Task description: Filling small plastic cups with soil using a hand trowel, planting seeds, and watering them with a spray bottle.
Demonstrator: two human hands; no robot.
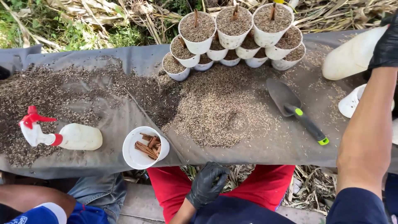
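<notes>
Left hand (207, 184): black-gloved, curling loosely below the grey sheet's (124, 120) near edge, gripping nothing.
Right hand (385, 45): black-gloved, clasping a white plastic bottle (350, 56) over the sheet's right end.

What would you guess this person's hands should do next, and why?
Probably bring the white bottle in the right hand over the stacked pots: they are already filled and hold sticks, the trowel lies idle, and the left hand rests near the lap.
</notes>
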